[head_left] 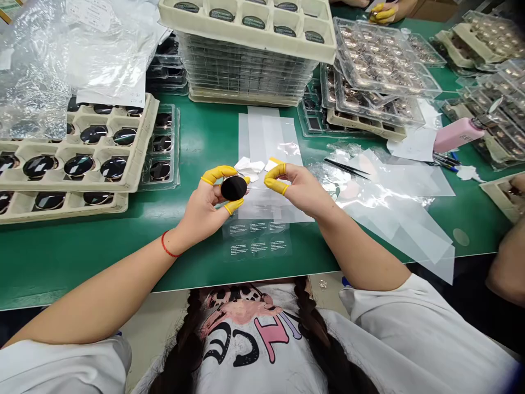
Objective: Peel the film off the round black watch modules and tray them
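Note:
My left hand (203, 210) holds a round, glossy black disc with a thin metal rim (233, 189) by its edge, dark face toward me. Yellow finger cots cover several fingertips on both hands. To the right, apart from the disc, my right hand (302, 189) is closed in a pinch on a small piece of white tissue (271, 164). A crumpled white tissue (249, 168) shows between the hands, just behind the disc. Beneath them lie translucent sheets (266, 131) and a clear label sheet with white print (258, 241).
Cream trays of similar discs (137, 169) stand at left, partly under plastic wrap (33, 71). A tall tray stack (250, 71) rises at the back. Black tweezers (348, 168), a pink bottle (459, 134) and clear trays (385, 60) are at right. Another person's yellow-tipped hand (384, 13) shows behind.

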Tool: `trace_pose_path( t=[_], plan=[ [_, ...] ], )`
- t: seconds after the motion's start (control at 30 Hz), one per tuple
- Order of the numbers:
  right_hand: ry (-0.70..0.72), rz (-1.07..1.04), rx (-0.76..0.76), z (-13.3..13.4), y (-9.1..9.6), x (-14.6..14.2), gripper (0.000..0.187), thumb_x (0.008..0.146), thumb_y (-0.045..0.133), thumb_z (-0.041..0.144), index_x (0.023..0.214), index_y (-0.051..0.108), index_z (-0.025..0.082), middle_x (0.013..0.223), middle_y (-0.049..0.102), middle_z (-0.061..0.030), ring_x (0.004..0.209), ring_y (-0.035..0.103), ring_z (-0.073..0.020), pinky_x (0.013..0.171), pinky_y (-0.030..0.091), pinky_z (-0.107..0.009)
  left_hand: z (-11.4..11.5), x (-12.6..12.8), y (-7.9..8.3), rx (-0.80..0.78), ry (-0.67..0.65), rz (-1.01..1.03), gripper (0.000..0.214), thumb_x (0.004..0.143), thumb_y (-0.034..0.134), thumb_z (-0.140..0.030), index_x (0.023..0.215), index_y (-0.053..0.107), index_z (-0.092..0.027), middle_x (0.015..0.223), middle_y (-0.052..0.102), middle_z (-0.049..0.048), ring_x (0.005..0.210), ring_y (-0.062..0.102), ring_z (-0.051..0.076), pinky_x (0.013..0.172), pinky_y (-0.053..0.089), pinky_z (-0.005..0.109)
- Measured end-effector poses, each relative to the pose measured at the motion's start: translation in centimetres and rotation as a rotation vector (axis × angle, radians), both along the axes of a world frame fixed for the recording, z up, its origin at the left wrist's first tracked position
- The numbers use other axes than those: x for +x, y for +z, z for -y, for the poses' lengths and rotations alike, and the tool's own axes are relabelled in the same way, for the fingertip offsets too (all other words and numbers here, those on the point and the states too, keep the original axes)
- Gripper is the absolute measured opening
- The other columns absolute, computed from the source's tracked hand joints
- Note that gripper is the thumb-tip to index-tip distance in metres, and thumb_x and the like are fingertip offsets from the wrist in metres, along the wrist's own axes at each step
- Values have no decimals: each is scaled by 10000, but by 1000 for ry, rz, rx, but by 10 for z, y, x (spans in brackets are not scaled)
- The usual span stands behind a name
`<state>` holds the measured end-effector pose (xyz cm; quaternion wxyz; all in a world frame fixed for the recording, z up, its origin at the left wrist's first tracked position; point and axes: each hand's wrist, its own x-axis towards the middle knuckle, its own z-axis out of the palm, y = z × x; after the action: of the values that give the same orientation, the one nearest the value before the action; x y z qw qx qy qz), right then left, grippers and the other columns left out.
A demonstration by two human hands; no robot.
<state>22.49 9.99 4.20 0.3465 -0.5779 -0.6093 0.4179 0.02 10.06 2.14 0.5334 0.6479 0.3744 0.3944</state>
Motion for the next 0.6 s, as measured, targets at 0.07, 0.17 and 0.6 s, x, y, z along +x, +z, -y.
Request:
trace_pose_path(
  t=[0.07,0.17,0.6],
  plan=[
    [-9,-14,26,1,2,1,117,782,676,315,779,659,200,959,709,-37,1264,526,-275,1091,363,-515,-1,1,-1,-14,-13,-5,549,775,733,-279,1226,424,-230,1165,665,69,1037,694,198,983,558,381],
    [-51,-98,79,2,8,1,142,787,682,338,813,656,200,929,695,-22,1027,632,-208,1010,449,-455,-5,2,-4,-24,-50,-20,549,743,752,-243,1198,447,-213,1221,623,81,1075,668,195,990,545,361],
    [5,-384,-15,12,4,-41,295,724,764,441,666,637,181,1021,674,-31,1042,617,-181,1043,433,-399,-4,5,-4,-64,-181,71,521,743,755,-197,1190,490,-228,1264,600,50,903,703,127,789,586,245]
  ],
)
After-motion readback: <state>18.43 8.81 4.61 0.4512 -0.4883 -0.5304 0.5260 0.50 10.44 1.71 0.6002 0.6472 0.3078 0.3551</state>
